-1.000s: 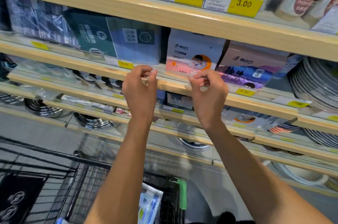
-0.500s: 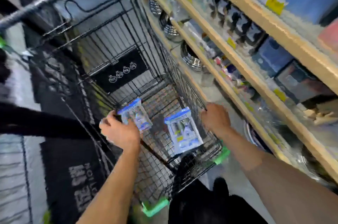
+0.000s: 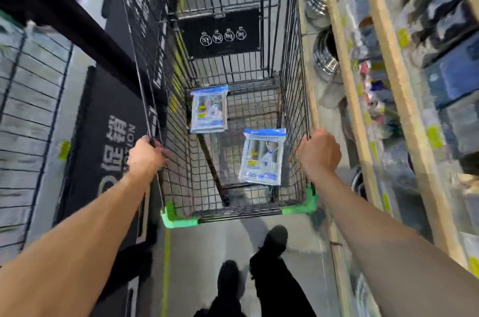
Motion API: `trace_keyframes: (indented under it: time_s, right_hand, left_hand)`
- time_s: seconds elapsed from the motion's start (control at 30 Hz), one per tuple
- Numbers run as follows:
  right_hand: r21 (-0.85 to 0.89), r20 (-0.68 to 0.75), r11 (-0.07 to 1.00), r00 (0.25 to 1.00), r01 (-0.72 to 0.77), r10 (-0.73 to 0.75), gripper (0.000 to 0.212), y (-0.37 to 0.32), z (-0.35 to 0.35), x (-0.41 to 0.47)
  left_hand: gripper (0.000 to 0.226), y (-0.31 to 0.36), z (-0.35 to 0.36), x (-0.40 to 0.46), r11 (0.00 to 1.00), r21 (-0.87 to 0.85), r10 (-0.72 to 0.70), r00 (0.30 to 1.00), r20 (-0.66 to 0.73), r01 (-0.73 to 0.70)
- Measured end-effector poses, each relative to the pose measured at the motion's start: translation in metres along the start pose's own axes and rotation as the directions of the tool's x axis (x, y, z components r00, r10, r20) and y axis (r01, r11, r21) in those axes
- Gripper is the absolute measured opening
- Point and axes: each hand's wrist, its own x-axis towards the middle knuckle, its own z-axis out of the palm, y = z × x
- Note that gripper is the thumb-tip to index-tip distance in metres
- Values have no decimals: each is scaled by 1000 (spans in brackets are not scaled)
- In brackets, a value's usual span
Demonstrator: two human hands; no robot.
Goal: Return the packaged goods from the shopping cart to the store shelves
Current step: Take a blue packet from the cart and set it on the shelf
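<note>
A black wire shopping cart (image 3: 178,150) with green corner bumpers stands below me. Two flat blue-topped packages lie on its floor: one package (image 3: 209,109) toward the left, the other package (image 3: 263,157) nearer me on the right. My left hand (image 3: 145,157) is shut on the cart's left top rim. My right hand (image 3: 320,153) is shut on the right top rim. Both packages lie untouched between my hands.
Wooden store shelves (image 3: 404,99) with packaged goods and yellow price tags run along the right. Stacked metal bowls (image 3: 325,57) sit low beside the cart. A black floor sign (image 3: 111,150) and wire racks (image 3: 28,99) stand on the left. My feet (image 3: 269,244) are behind the cart.
My hands left the shelf edge and came down to the cart. The left hand let go of the left package and moved to the cart's left rim. My view swung downward.
</note>
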Motion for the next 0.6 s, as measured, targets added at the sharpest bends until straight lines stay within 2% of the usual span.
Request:
trace_keyframes:
  time_s: [0.07,0.13,0.2,0.3,0.4,0.6]
  right_hand:
    - [-34,15,999,1000,-9,9,9,11,4,-19]
    - [-36,-1,999,1000,-5,5,8,25,11,-43]
    - [-59,-7,998,1000,26,-26,9,44,22,-72]
    - [-83,-11,996,1000,29,-30,11,71,39,-115]
    - [-70,1,997,1000,-18,18,9,85,42,-159]
    - [-17,60,999,997,-49,50,23,132,49,-235]
  left_hand:
    - [31,-17,-3,-15,998,69,8,1000,-17,-7]
    - [22,-52,-13,-21,997,68,24,1000,-17,-23]
    - [10,-81,-25,-32,984,163,69,998,-7,-67]
    - [20,-98,-45,-85,992,88,86,996,11,-87]
    - [20,-126,-59,-114,995,24,94,995,34,-95]
    - [22,-202,-83,-170,997,66,29,999,20,-30]
